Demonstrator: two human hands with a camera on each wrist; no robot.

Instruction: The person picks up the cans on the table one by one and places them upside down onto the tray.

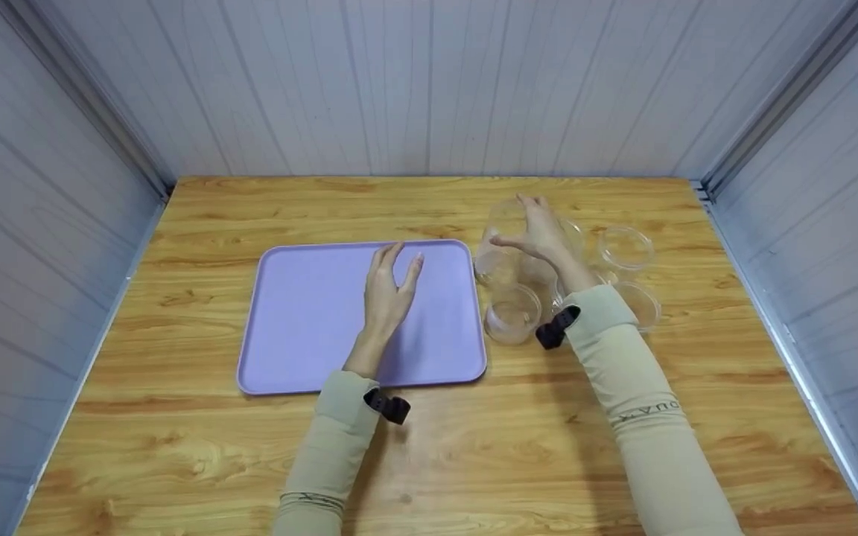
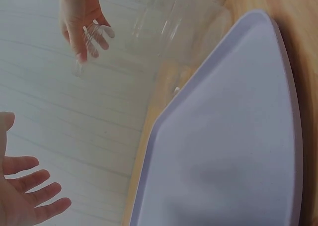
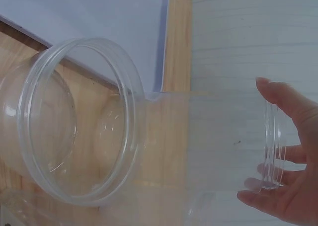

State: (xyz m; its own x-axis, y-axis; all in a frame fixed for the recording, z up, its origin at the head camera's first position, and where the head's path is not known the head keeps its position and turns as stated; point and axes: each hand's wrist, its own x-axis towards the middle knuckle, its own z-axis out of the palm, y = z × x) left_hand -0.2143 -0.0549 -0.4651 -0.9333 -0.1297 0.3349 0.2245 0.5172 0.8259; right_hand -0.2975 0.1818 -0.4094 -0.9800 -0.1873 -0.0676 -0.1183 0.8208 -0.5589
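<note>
My left hand (image 1: pixel 388 298) is held over the lavender tray (image 1: pixel 302 320), fingers spread, with nothing in it; its fingers (image 2: pixel 37 186) also show in the left wrist view. To the right of the tray, my right hand (image 1: pixel 544 234) grips a tall clear plastic jar (image 1: pixel 500 234) around its threaded rim. Thumb and fingers lie on opposite sides of that rim (image 3: pixel 271 156) in the right wrist view. In front of it, a shorter clear jar (image 1: pixel 513 314) stands with its wide round mouth (image 3: pixel 131 121) facing up.
Two clear round lids (image 1: pixel 626 248) (image 1: pixel 637 305) lie on the wooden table (image 1: pixel 518 447) at the right. More clear plastic ware, partly hidden by the right hand, stands near the jars. Pale panel walls (image 1: pixel 429 89) enclose the table's back and sides.
</note>
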